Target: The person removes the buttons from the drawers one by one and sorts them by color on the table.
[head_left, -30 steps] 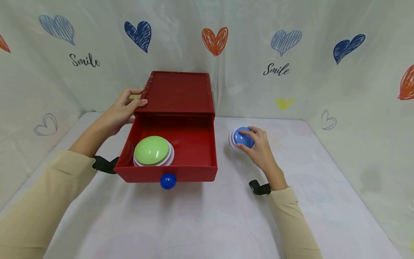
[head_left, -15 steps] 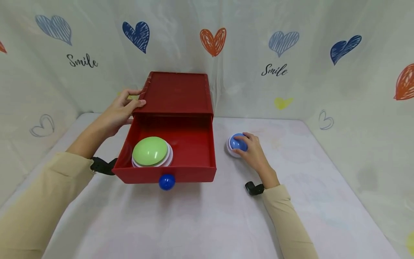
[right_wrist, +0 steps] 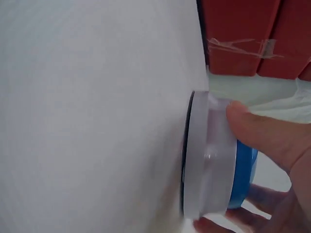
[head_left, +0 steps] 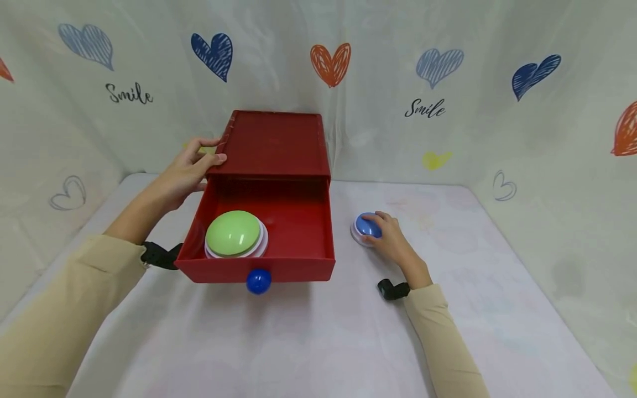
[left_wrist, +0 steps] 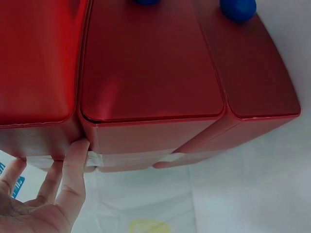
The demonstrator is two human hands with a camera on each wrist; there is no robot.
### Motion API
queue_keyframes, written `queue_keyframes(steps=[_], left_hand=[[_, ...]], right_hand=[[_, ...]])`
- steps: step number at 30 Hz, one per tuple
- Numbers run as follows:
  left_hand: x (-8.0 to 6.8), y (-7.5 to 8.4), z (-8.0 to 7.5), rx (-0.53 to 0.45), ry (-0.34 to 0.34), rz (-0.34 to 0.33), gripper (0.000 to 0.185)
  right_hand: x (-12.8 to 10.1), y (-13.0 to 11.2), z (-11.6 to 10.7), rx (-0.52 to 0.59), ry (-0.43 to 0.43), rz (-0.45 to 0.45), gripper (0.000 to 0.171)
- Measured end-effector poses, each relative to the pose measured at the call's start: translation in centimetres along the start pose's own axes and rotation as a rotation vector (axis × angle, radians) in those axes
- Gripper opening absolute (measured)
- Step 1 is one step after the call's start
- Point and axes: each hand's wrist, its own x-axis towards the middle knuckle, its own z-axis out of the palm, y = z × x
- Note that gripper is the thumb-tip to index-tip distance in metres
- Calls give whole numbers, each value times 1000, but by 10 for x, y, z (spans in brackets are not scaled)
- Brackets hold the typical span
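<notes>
In the head view, a red chest of drawers (head_left: 276, 145) stands at the back with its top drawer (head_left: 298, 221) pulled out. A push button with a green dome (head_left: 233, 233) and white base sits in the drawer's left part. My left hand (head_left: 186, 171) rests on the chest's upper left side, extended fingertips touching it in the left wrist view. Right of the chest, my right hand (head_left: 395, 240) grips a smaller push button with a blue dome (head_left: 369, 225) between thumb and fingers. Its white base (right_wrist: 209, 155) is at or just above the table; I cannot tell whether it touches.
A blue knob (head_left: 259, 281) juts from the open drawer's front. Lower closed drawers (left_wrist: 150, 63) with blue knobs show in the left wrist view. A white cloth covers the table (head_left: 348, 342). Behind it hangs a pale curtain (head_left: 378, 66) printed with hearts.
My right hand has lowered the blue push button toward the table, nearer to me. My left hand, the drawer and the green button stay where they were.
</notes>
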Motion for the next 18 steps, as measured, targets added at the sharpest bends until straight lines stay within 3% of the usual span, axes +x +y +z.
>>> queue_keyframes(steps=[5,9,18], left_hand=[[0,0,-1,-5,10,-2,59],[-2,1,-1,-13,0,-10,61],[-2,2,1,1,0,-11,60]], right_hand=[[-1,4,-1,53,-54,-1,53],[-4,3,-1,52,-51,-43,52],[-3,6,0,0,-31,-18,54]])
